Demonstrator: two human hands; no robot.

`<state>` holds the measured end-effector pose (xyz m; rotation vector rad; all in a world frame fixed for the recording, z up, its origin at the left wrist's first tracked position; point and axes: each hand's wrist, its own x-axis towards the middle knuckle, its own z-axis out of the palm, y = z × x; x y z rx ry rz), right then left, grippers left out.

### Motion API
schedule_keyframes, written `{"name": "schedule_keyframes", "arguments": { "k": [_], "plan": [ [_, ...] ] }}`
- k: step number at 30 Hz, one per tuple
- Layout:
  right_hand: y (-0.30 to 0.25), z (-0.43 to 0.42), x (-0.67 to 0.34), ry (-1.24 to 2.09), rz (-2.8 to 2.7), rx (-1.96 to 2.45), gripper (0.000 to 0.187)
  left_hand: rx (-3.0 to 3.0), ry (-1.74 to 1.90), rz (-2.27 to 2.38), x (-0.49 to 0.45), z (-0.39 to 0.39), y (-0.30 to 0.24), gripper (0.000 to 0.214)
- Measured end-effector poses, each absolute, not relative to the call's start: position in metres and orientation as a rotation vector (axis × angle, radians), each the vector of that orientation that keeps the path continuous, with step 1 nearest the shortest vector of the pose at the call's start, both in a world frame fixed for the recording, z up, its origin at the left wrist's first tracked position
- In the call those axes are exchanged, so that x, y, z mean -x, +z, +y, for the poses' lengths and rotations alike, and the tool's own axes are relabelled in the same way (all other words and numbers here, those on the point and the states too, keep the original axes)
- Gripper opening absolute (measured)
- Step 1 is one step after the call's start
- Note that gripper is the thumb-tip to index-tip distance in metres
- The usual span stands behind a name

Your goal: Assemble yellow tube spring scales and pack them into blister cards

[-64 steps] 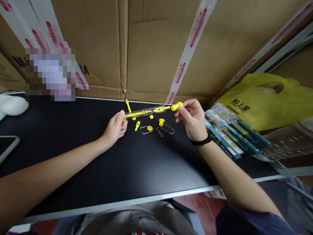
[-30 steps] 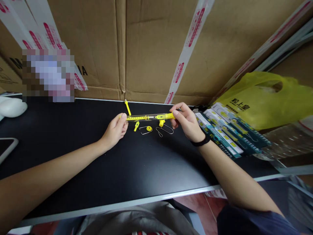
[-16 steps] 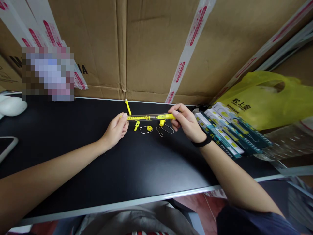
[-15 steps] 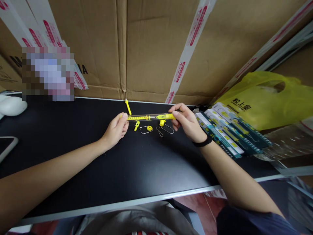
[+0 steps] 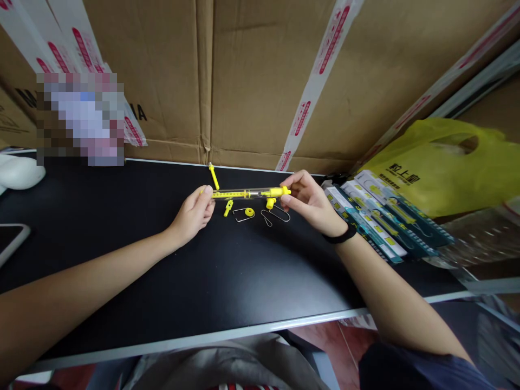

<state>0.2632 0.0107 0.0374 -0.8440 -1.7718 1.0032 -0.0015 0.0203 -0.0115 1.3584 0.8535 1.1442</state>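
A clear tube with yellow parts inside [image 5: 246, 193] is held level just above the black table [image 5: 203, 281]. My left hand [image 5: 194, 214] pinches its left end. My right hand [image 5: 309, 203] pinches the yellow cap at its right end. Below the tube lie small loose parts: a yellow clip [image 5: 228, 207], a yellow ring on a wire hook [image 5: 249, 212], a yellow plug [image 5: 270, 203] and a bent wire hook [image 5: 276, 215]. A yellow rod [image 5: 213, 176] lies behind the tube.
Taped cardboard boxes [image 5: 252, 81] wall off the back. Packaged items [image 5: 377, 216] lie fanned at the right beside a yellow plastic bag [image 5: 439, 162]. A phone [image 5: 10, 241] and a white object [image 5: 20, 170] sit at the left edge.
My right hand brought the yellow cap down onto the tube's right end and stays pinched there. The tube was lowered slightly. My left hand has kept its grip.
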Motion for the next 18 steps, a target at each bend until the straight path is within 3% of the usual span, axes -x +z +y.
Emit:
{"name": "schedule_keyframes", "arguments": {
  "k": [18],
  "plan": [
    [0.0409, 0.0137, -0.2666, 1.035, -1.700, 0.871, 0.029, -1.382, 1.087, 0.878, 0.0020, 0.0186, -0.0079, 0.045]
  ]
}}
